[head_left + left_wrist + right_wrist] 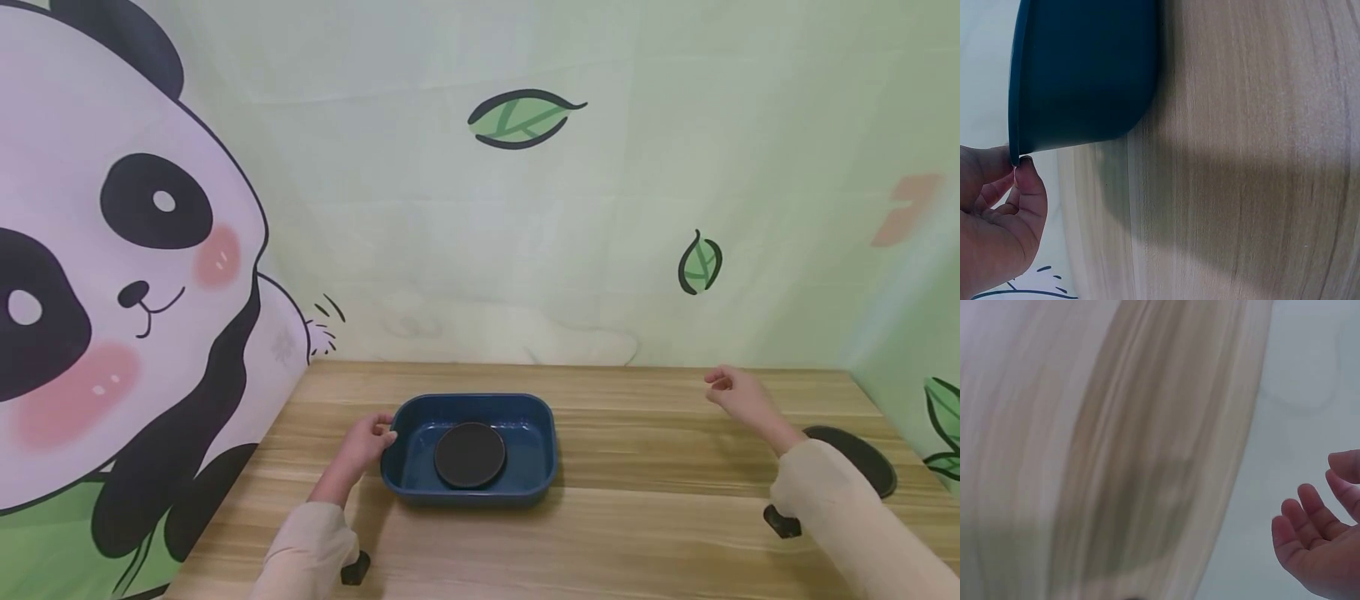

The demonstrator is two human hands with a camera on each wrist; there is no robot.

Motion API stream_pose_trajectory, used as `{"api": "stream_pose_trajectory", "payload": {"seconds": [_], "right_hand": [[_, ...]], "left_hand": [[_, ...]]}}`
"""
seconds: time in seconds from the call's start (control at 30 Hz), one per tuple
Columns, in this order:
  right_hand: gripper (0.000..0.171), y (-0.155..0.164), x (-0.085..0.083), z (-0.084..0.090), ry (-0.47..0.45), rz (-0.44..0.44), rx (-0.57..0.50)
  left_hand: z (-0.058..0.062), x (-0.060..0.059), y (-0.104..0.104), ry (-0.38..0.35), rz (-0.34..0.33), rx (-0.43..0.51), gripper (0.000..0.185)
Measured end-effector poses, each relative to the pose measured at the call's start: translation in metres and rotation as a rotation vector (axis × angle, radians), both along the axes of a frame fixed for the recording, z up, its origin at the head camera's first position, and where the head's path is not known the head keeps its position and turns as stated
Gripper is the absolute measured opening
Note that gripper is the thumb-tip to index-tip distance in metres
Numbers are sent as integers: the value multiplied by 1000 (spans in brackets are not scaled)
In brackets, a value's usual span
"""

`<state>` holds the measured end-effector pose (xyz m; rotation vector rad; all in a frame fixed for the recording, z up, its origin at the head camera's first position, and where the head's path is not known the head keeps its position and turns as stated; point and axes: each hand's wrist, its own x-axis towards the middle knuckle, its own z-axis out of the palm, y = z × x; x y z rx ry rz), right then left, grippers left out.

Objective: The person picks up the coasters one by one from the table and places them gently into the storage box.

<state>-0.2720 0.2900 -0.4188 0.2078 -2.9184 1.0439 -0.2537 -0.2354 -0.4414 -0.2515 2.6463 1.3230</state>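
At lower centre of the head view: blue tray [543, 442] on the table [637, 525], black disc [470, 454] inside. Left hand [365, 443] pinching the tray's left rim; right hand [738, 396] loosely curled, empty, hovering well apart. Best steadied by a firm rim pinch, kept level.

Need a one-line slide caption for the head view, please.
Left hand pinches the blue tray's rim, black disc inside; right hand hovers empty.
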Motion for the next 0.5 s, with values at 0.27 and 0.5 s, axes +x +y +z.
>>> {"api": "stream_pose_trajectory", "payload": {"seconds": [0.27, 0.5], "right_hand": [[50, 49, 13, -13, -20, -79, 145], [73, 81, 21, -32, -37, -105, 244]], "left_hand": [[1, 0, 0, -3, -4, -18, 32], [0, 0, 0, 5, 4, 2, 32]]}}
